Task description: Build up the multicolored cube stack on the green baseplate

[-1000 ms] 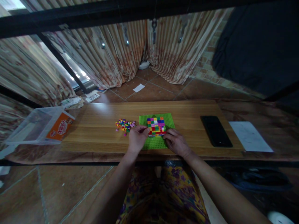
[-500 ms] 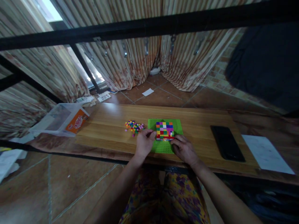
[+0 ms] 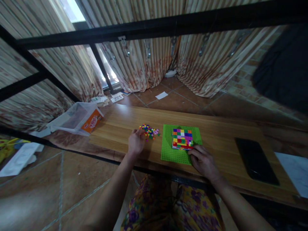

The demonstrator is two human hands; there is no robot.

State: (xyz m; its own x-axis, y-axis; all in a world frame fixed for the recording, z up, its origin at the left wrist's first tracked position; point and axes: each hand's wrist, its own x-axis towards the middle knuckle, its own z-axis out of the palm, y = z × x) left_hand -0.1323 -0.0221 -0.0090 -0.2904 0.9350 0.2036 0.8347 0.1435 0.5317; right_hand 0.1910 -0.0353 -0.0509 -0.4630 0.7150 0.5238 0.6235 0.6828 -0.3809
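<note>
A low multicoloured block of building bricks (image 3: 182, 139) sits on a green baseplate (image 3: 166, 150). My right hand (image 3: 203, 160) is at the block's near right corner, its fingers bent together and gripping there. To the left, a loose pile of small coloured bricks (image 3: 149, 131) lies on the wooden tabletop. At that pile's left edge is my left hand (image 3: 136, 141), with thumb and fingers closed in a pinch. Whatever lies between those fingertips is too small to make out.
A clear plastic box (image 3: 79, 118) with an orange label stands at the left end of the wooden table (image 3: 125, 125). Toward the right end lie a black phone-like slab (image 3: 256, 160) and a white sheet (image 3: 295, 170). A dark metal bar (image 3: 154, 30) crosses beyond the table.
My left hand has left the brick block and moved left to the loose pile. The right hand stays at the block's corner. The whole view has shifted slightly.
</note>
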